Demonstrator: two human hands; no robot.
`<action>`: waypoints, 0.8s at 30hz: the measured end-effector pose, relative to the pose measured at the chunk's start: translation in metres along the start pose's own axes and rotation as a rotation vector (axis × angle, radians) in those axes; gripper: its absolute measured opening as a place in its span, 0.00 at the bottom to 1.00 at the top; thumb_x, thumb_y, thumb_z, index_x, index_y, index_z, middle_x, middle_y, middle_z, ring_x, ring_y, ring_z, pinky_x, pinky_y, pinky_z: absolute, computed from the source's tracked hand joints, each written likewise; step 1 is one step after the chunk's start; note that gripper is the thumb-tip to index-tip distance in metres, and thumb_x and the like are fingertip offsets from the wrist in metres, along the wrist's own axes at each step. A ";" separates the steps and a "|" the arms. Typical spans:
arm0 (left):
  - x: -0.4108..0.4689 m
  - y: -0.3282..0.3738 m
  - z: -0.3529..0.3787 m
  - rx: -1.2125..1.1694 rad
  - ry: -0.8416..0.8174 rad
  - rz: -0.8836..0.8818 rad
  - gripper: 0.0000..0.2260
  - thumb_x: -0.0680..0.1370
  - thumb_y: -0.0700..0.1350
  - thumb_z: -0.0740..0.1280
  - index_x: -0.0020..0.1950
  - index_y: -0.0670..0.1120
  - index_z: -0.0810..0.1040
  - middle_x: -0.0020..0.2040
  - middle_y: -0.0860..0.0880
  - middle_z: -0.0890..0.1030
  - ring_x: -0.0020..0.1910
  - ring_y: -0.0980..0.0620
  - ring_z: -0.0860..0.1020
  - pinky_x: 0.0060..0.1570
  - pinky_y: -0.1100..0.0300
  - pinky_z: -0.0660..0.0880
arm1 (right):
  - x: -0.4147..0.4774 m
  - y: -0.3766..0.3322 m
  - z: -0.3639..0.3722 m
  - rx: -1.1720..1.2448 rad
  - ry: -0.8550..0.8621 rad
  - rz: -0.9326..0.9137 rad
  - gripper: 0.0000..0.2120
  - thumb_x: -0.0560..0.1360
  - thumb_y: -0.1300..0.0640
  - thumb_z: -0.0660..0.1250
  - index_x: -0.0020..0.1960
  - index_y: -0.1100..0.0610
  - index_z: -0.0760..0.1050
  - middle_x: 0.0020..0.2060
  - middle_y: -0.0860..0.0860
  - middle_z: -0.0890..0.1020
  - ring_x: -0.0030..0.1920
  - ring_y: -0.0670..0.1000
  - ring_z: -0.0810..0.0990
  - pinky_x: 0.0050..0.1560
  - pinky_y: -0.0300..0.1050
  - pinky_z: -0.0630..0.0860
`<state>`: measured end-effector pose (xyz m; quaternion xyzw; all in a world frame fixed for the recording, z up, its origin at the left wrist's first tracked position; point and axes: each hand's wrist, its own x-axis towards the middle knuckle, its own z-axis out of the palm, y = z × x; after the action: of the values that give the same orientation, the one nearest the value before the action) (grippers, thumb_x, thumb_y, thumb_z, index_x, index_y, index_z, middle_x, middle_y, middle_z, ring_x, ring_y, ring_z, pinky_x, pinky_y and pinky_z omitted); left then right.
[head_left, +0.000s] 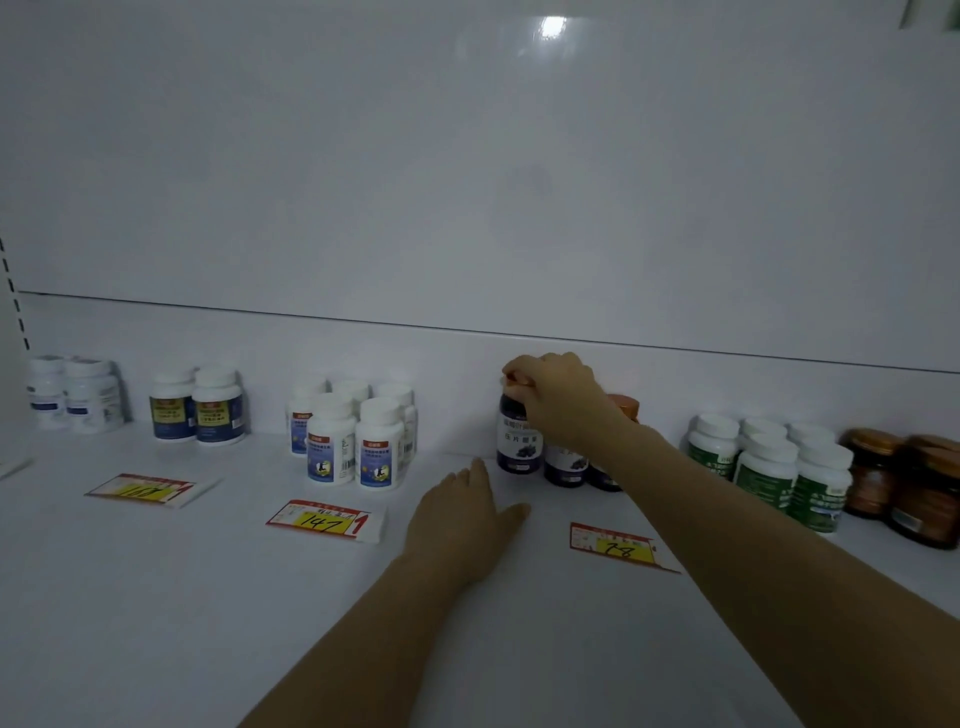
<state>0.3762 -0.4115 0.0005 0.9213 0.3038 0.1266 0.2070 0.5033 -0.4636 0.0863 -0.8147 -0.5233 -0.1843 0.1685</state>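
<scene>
Our right hand (558, 397) gripping the lid of a dark purple bottle (519, 441) at the shelf's (156, 597) back, just beside matching bottles (569, 465), our left hand (462, 514) flat, fingers straight, on the shelf nearby

The right hand (563, 400) grips the top of a dark blue bottle (519, 444) from above, near the back edge of the white shelf (156, 623). More dark bottles (566, 467) stand just beside it, partly hidden by the right arm (727, 519). The left hand (467, 512) rests flat on the shelf with its fingers straight, between the price tag marked 147 (324, 522) and the price tag marked 78 (618, 545). Green-labelled white bottles (769, 467) stand toward the right edge.
</scene>
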 end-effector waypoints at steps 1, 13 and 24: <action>0.001 0.001 -0.004 -0.154 0.015 -0.016 0.38 0.77 0.61 0.60 0.78 0.45 0.46 0.78 0.46 0.55 0.75 0.48 0.57 0.71 0.55 0.57 | -0.002 -0.001 -0.007 0.059 0.016 0.010 0.15 0.80 0.52 0.58 0.64 0.54 0.73 0.53 0.57 0.79 0.54 0.58 0.75 0.56 0.49 0.72; 0.007 0.009 -0.019 -0.620 0.100 0.112 0.19 0.67 0.49 0.77 0.53 0.49 0.75 0.47 0.55 0.80 0.44 0.61 0.78 0.37 0.73 0.70 | -0.037 0.006 -0.024 0.801 0.138 0.250 0.13 0.79 0.46 0.60 0.57 0.50 0.77 0.50 0.50 0.82 0.50 0.51 0.81 0.50 0.45 0.80; 0.005 0.011 -0.016 -0.563 0.054 0.122 0.24 0.63 0.54 0.79 0.54 0.49 0.76 0.47 0.52 0.82 0.44 0.58 0.80 0.44 0.67 0.75 | -0.051 0.025 -0.002 1.096 0.118 0.326 0.12 0.80 0.53 0.60 0.57 0.55 0.78 0.53 0.56 0.81 0.53 0.53 0.81 0.58 0.52 0.78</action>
<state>0.3801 -0.4120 0.0200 0.8404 0.2062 0.2427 0.4385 0.5062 -0.5143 0.0614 -0.6669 -0.3996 0.0969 0.6214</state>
